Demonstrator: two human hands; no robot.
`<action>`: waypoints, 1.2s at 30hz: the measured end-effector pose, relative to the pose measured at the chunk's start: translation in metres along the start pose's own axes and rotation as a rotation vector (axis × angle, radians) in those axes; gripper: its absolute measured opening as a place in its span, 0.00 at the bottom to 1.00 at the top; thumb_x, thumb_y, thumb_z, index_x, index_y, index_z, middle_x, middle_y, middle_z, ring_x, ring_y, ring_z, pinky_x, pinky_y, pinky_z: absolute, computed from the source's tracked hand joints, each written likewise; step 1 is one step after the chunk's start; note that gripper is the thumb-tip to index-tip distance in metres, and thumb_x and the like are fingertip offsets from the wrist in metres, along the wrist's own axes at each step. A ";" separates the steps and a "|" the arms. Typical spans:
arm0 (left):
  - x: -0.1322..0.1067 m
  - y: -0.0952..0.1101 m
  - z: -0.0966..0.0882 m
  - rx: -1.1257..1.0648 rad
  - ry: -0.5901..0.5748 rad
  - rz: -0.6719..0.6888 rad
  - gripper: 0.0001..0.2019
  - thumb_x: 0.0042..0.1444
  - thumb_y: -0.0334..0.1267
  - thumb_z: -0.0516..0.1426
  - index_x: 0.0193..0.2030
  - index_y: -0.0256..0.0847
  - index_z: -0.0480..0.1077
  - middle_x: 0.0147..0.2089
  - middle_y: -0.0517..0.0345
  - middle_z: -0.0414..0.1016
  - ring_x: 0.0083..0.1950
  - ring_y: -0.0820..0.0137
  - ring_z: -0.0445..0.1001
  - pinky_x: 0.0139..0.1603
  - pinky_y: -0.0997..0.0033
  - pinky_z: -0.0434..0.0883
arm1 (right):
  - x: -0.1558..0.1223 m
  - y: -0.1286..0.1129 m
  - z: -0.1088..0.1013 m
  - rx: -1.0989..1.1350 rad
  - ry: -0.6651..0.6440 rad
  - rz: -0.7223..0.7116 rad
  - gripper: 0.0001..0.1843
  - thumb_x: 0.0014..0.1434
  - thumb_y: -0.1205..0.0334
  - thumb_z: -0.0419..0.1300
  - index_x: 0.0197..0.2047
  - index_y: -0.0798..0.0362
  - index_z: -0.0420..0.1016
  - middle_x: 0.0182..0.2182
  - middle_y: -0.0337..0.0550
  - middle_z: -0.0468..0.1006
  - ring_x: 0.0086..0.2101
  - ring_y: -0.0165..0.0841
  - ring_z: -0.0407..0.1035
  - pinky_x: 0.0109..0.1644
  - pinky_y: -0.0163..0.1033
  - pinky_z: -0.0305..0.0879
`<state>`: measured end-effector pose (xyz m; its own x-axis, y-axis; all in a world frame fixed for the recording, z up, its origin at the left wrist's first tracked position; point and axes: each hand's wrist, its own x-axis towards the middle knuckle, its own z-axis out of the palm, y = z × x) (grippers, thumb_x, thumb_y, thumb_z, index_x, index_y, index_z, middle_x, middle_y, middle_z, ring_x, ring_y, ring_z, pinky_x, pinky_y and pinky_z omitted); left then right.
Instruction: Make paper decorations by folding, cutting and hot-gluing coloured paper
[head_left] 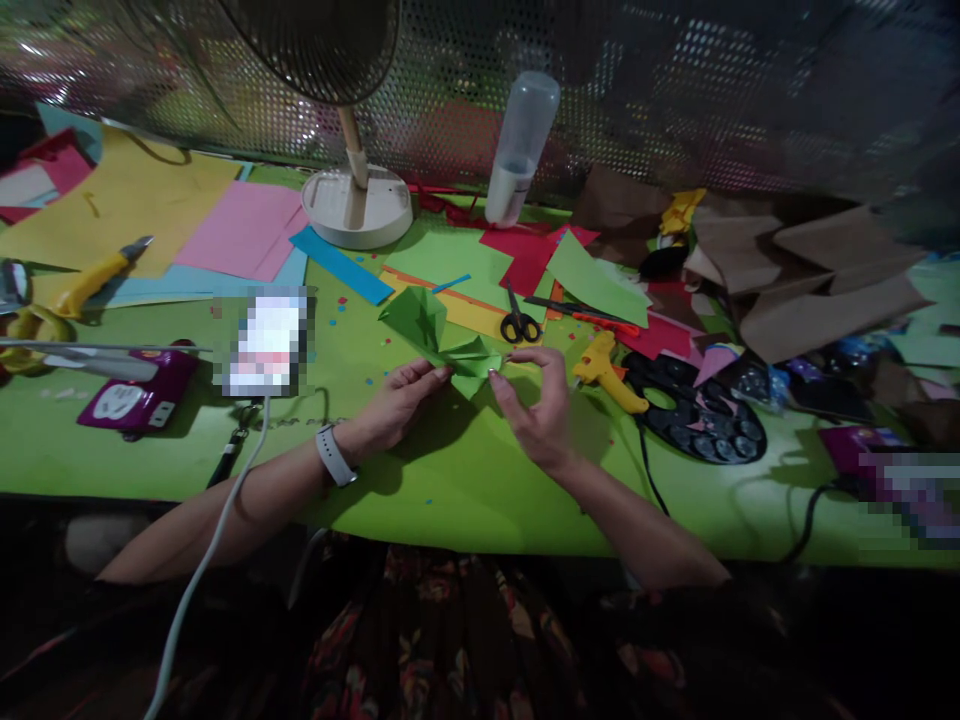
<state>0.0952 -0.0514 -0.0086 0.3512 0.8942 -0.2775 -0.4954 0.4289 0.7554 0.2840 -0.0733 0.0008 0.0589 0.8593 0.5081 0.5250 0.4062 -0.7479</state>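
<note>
A creased piece of green folded paper [471, 362] is held up above the green tabletop, its folds fanning out and one flap standing up at the left. My left hand [409, 400] pinches its lower left part between thumb and fingers. At the right edge, the thumb and index finger of my right hand [541, 410] close on a tip of the paper. Just beyond my right hand lie small black scissors [519, 318]. A yellow glue gun [609, 372] rests to the right of that hand.
A white fan base [357, 212] and a clear bottle [522, 150] stand at the back. Left are a phone [266, 340] with a cable, a purple box [135, 392] and a yellow cutter [101, 280]. Right lie a black palette [701, 420] and brown paper [810, 260].
</note>
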 end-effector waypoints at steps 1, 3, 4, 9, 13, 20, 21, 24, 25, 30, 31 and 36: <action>0.000 0.000 0.000 -0.005 0.002 0.024 0.07 0.50 0.34 0.68 0.38 0.40 0.79 0.35 0.59 0.81 0.37 0.74 0.77 0.44 0.76 0.73 | 0.001 -0.001 0.000 0.068 -0.029 0.106 0.18 0.60 0.48 0.63 0.47 0.51 0.72 0.43 0.48 0.77 0.43 0.39 0.71 0.48 0.49 0.71; 0.001 -0.002 -0.001 -0.008 -0.011 0.064 0.10 0.50 0.35 0.68 0.41 0.42 0.79 0.40 0.58 0.82 0.43 0.71 0.78 0.49 0.73 0.73 | 0.001 -0.001 0.001 0.223 -0.205 0.314 0.20 0.57 0.45 0.65 0.44 0.51 0.73 0.39 0.47 0.78 0.38 0.37 0.73 0.42 0.45 0.73; 0.001 -0.002 -0.002 0.000 -0.022 0.072 0.11 0.50 0.35 0.68 0.42 0.42 0.79 0.41 0.57 0.82 0.44 0.70 0.79 0.50 0.72 0.73 | 0.000 -0.001 0.002 0.296 -0.306 0.403 0.20 0.56 0.45 0.66 0.43 0.51 0.74 0.37 0.45 0.79 0.35 0.36 0.73 0.39 0.44 0.73; 0.000 -0.007 -0.005 0.052 -0.091 0.037 0.09 0.54 0.38 0.67 0.41 0.39 0.79 0.41 0.54 0.83 0.42 0.69 0.80 0.47 0.72 0.73 | -0.003 0.002 0.013 0.516 -0.418 0.600 0.20 0.49 0.43 0.70 0.33 0.52 0.79 0.30 0.42 0.81 0.31 0.35 0.74 0.38 0.42 0.72; 0.001 -0.005 -0.004 0.030 -0.097 0.021 0.08 0.53 0.37 0.67 0.40 0.38 0.79 0.39 0.54 0.83 0.40 0.69 0.80 0.46 0.72 0.74 | -0.001 0.003 0.014 0.572 -0.415 0.610 0.20 0.47 0.42 0.70 0.31 0.52 0.79 0.29 0.41 0.81 0.30 0.33 0.73 0.37 0.41 0.72; 0.009 0.006 -0.004 -0.222 0.065 0.038 0.09 0.50 0.28 0.67 0.27 0.39 0.72 0.32 0.64 0.79 0.37 0.77 0.78 0.48 0.77 0.74 | -0.002 -0.001 0.009 0.499 -0.396 0.555 0.19 0.50 0.48 0.71 0.36 0.52 0.73 0.31 0.40 0.78 0.31 0.31 0.72 0.36 0.39 0.71; 0.009 0.007 -0.004 -0.245 0.103 0.027 0.10 0.50 0.28 0.67 0.26 0.40 0.71 0.30 0.65 0.77 0.36 0.77 0.78 0.48 0.77 0.74 | -0.002 -0.003 0.009 0.495 -0.411 0.551 0.19 0.50 0.48 0.71 0.36 0.52 0.72 0.30 0.40 0.77 0.31 0.31 0.72 0.35 0.38 0.71; 0.009 0.010 0.000 -0.250 0.194 -0.008 0.10 0.52 0.27 0.66 0.25 0.39 0.70 0.28 0.65 0.76 0.35 0.77 0.78 0.48 0.77 0.74 | 0.001 -0.009 0.012 0.451 -0.459 0.506 0.18 0.55 0.47 0.67 0.35 0.52 0.72 0.30 0.41 0.77 0.30 0.31 0.72 0.34 0.39 0.72; 0.009 0.010 0.003 -0.252 0.214 -0.007 0.10 0.53 0.27 0.65 0.25 0.39 0.70 0.27 0.64 0.76 0.34 0.77 0.78 0.47 0.77 0.74 | 0.002 -0.010 0.014 0.406 -0.452 0.469 0.17 0.57 0.47 0.65 0.35 0.52 0.72 0.30 0.41 0.77 0.30 0.31 0.72 0.34 0.39 0.71; 0.011 0.010 0.019 -0.292 0.258 0.025 0.06 0.58 0.26 0.60 0.30 0.37 0.73 0.31 0.61 0.79 0.35 0.77 0.78 0.48 0.76 0.74 | 0.012 -0.006 0.026 0.003 -0.281 0.159 0.15 0.65 0.48 0.55 0.36 0.51 0.71 0.28 0.40 0.78 0.27 0.32 0.70 0.32 0.37 0.64; 0.012 0.009 0.023 -0.303 0.261 0.024 0.06 0.58 0.26 0.60 0.31 0.37 0.73 0.31 0.60 0.79 0.36 0.77 0.79 0.48 0.76 0.74 | 0.014 -0.004 0.028 -0.061 -0.239 0.118 0.16 0.66 0.48 0.54 0.36 0.51 0.71 0.28 0.40 0.77 0.26 0.32 0.70 0.31 0.37 0.62; 0.017 0.001 0.041 -0.350 0.285 0.045 0.07 0.57 0.27 0.62 0.29 0.39 0.73 0.30 0.62 0.79 0.33 0.77 0.78 0.44 0.77 0.75 | 0.018 0.001 0.033 -0.256 -0.157 0.077 0.20 0.69 0.46 0.45 0.37 0.51 0.69 0.24 0.40 0.75 0.23 0.34 0.69 0.28 0.36 0.54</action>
<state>0.1332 -0.0411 0.0122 0.1145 0.8913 -0.4387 -0.7613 0.3624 0.5376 0.2575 -0.0473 -0.0053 -0.0145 0.9302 0.3666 0.7219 0.2634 -0.6399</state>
